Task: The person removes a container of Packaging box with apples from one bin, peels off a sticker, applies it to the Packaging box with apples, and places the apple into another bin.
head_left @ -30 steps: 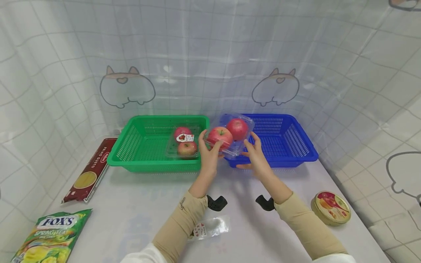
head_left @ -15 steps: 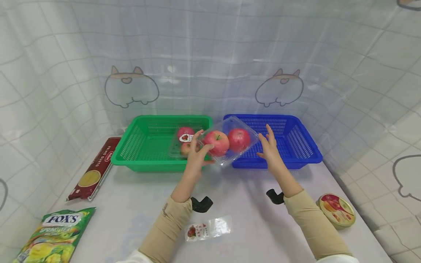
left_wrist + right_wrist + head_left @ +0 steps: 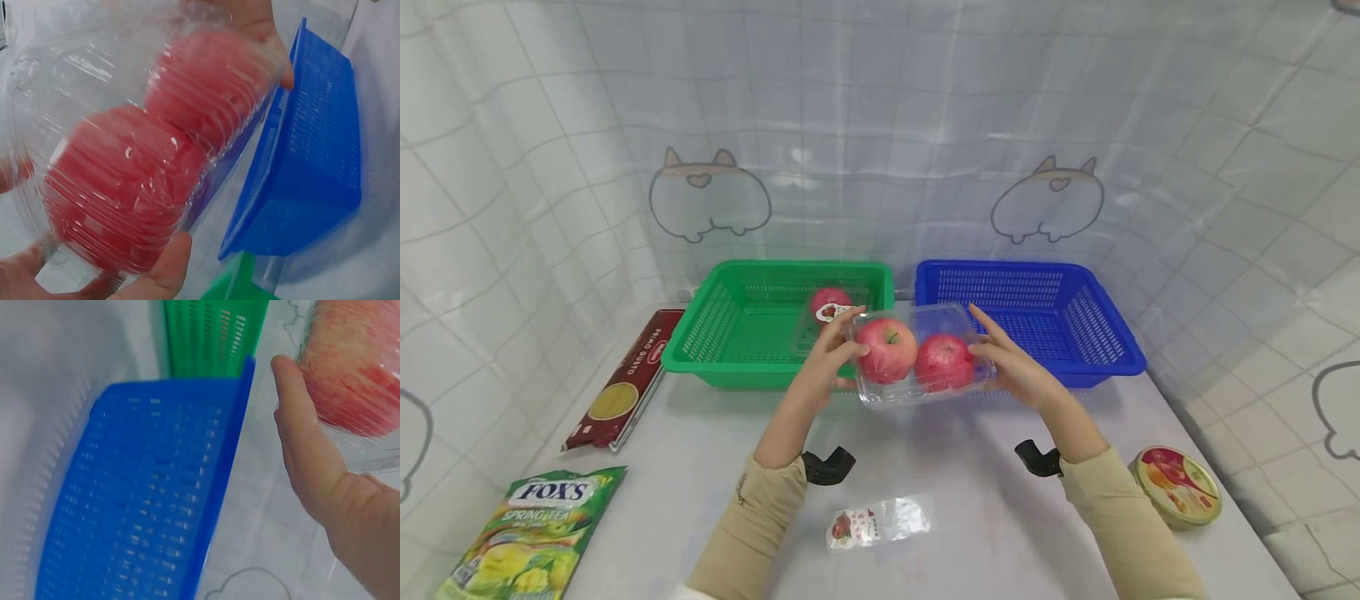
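A clear plastic clamshell box (image 3: 942, 317) is held in the air in front of the baskets, with two red apples (image 3: 886, 352) inside. My left hand (image 3: 822, 365) grips its left end, thumb on the near side. At the right end my right hand (image 3: 1021, 371) holds it, and the right wrist view shows the thumb (image 3: 294, 387) lying along the box. Behind the left hand, the green basket (image 3: 700, 368) contains another box of apples (image 3: 829, 302), partly hidden. To the right stands the blue basket (image 3: 1078, 368).
On the table lies a clear strip with an apple label (image 3: 880, 523). A dark red pasta packet (image 3: 625, 379) and a green Fox's bag (image 3: 531, 533) are at the left. A round tin (image 3: 1177, 486) sits at the right. A patterned curtain (image 3: 880, 150) hangs behind.
The box has turned from slanted to nearly level and come lower and nearer. My right hand let go of it, moved right, and now holds its right end. The left hand kept its grip.
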Motion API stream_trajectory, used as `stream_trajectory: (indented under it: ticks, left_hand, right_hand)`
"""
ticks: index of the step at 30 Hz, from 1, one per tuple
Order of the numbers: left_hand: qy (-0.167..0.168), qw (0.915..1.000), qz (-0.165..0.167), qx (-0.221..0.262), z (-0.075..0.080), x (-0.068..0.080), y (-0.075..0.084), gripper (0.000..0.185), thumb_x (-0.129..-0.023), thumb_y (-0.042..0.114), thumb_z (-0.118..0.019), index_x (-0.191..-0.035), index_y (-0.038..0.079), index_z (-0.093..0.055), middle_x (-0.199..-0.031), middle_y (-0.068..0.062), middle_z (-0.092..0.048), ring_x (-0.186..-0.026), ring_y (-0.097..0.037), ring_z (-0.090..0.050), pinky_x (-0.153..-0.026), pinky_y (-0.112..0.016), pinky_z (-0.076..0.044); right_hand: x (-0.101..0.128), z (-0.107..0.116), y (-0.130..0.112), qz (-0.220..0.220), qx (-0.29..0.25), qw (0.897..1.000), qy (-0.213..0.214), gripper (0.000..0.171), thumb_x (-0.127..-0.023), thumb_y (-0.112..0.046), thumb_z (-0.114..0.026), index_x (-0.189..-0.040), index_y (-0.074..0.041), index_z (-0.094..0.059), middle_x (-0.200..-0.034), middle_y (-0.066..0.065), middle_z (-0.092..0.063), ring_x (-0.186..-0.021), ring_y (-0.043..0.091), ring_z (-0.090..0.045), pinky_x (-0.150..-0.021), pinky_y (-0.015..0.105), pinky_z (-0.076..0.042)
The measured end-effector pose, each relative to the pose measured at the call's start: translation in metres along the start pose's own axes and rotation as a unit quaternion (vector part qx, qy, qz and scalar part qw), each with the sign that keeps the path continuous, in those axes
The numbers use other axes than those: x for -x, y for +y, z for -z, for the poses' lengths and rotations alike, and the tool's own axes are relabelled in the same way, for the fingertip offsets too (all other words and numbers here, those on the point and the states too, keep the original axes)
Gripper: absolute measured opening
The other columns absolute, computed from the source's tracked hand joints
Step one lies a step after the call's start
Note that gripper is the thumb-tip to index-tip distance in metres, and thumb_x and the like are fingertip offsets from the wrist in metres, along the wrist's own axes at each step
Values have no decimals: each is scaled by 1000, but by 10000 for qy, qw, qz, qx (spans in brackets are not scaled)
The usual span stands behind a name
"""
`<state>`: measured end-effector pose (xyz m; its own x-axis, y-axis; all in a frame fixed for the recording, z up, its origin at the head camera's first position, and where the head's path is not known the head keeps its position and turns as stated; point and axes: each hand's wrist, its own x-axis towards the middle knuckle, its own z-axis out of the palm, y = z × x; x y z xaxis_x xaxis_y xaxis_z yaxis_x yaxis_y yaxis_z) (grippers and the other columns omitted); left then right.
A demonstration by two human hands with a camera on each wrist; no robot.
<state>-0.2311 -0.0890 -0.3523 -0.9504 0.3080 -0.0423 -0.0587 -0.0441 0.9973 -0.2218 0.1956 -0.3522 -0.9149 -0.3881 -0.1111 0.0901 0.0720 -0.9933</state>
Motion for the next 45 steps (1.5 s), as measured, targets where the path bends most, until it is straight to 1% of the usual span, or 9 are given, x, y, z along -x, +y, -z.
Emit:
stream_trajectory:
  ticks: [3, 8, 18, 23, 30, 34, 37, 40, 45]
  left_hand:
    - [-40, 10000, 80, -40, 4, 4, -3, 61, -86, 17, -51, -143, 28, -31, -148, -14, -22, -126, -38, -35, -87, -62, -40]
    - [4, 9996, 146, -221, 10, 11, -8, 61, -89, 22, -50, -144, 28, -28, -149, -13, -19, -125, -39, -35, -87, -60, -41]
    - [389, 9989, -145, -223, 8, 30, -26, 54, -93, 18, -51, -143, 19, -29, -148, -13, -24, -135, -33, -23, -85, -61, -42]
    - [485, 9983, -121, -297, 5, 43, -40, 51, -95, 19, -49, -142, 17, -29, -145, -20, -30, -132, -36, -30, -85, -59, -44]
    - [443, 9977, -52, -501, 3, 57, -58, 52, -96, 21, -49, -143, 15, -30, -146, -23, -28, -132, -38, -30, -87, -58, -43]
    - [414, 9978, 65, -507, 2, 58, -69, 53, -96, 18, -47, -144, 10, -28, -144, -26, -30, -130, -38, -32, -92, -60, -38]
    - [485, 9968, 132, -628, 0, 56, -77, 53, -96, 16, -45, -145, 9, -27, -143, -25, -31, -124, -35, -40, -88, -51, -44]
    - [573, 9957, 150, -713, 0, 52, -84, 52, -96, 15, -44, -145, 8, -27, -144, -24, -31, -120, -33, -42, -83, -41, -45]
    - [679, 9950, 200, -700, -2, 46, -96, 51, -96, 12, -40, -145, 5, -25, -145, -26, -27, -122, -35, -39, -84, -40, -45]
  right_hand:
    - [4, -5, 4, -77, 77, 9999, -64, 68, -95, -21, -45, -149, -33, -5, -151, 19, -8, -134, 42, -19, -96, 60, -33]
    - [13, -17, 8, -141, 89, 9998, 82, 67, -94, -24, -46, -149, -32, -7, -149, 19, -14, -133, 40, -23, -99, 62, -28]
    - [30, -38, 19, -306, 136, 9981, 513, 69, -92, -26, -50, -148, -33, -11, -149, 18, -11, -132, 41, -22, -96, 62, -33]
    - [38, -46, 28, -357, 177, 9971, 648, 69, -92, -24, -53, -148, -32, -14, -149, 19, -11, -130, 43, -26, -92, 57, -40]
    - [46, -55, 43, -492, 30, 9961, 727, 70, -89, -21, -55, -147, -29, -17, -148, 19, -16, -129, 45, -28, -89, 55, -43]
    - [47, -58, 53, -569, 28, 9948, 839, 71, -88, -19, -57, -147, -28, -18, -146, 21, -18, -125, 46, -32, -87, 54, -44]
    - [45, -60, 60, -658, -15, 9936, 914, 72, -87, -18, -58, -147, -28, -18, -145, 21, -19, -127, 45, -30, -86, 52, -44]
    - [42, -62, 67, -710, -46, 9927, 970, 73, -87, -18, -58, -147, -27, -18, -146, 22, -19, -130, 44, -25, -89, 56, -40]
    - [37, -64, 76, -757, -29, 9918, 1027, 73, -88, -18, -58, -147, -25, -17, -146, 23, -18, -133, 43, -19, -95, 65, -29]
